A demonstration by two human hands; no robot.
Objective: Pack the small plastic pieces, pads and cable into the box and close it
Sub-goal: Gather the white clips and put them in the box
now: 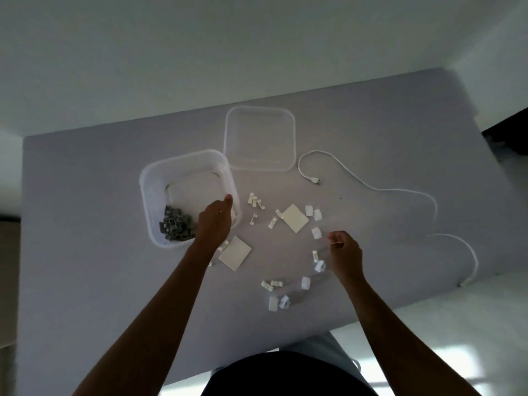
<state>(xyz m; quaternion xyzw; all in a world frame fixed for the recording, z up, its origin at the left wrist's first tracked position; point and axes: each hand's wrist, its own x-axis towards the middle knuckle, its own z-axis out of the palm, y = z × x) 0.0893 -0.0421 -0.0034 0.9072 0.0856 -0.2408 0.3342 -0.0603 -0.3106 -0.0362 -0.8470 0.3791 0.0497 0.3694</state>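
My left hand (215, 221) hangs curled over the box (188, 197) rim; contents indeterminate. My right hand (344, 252) pinches a white piece beside the box. I release inside the walls, above the grey pieces (177, 227).

On the counter (85, 195), the open box (160, 192) sits left w/ a heap of small pieces (177, 225) in its near corner; its lid (258, 167) lies just behind-right, touching. The cable (400, 192) snakes along the right side. Between them — two pads (294, 221) and scattered small clips (275, 284). Left hand (215, 224) over the box's near-right rim; right hand (344, 252) amid the clips — nearer the counter's front edge.
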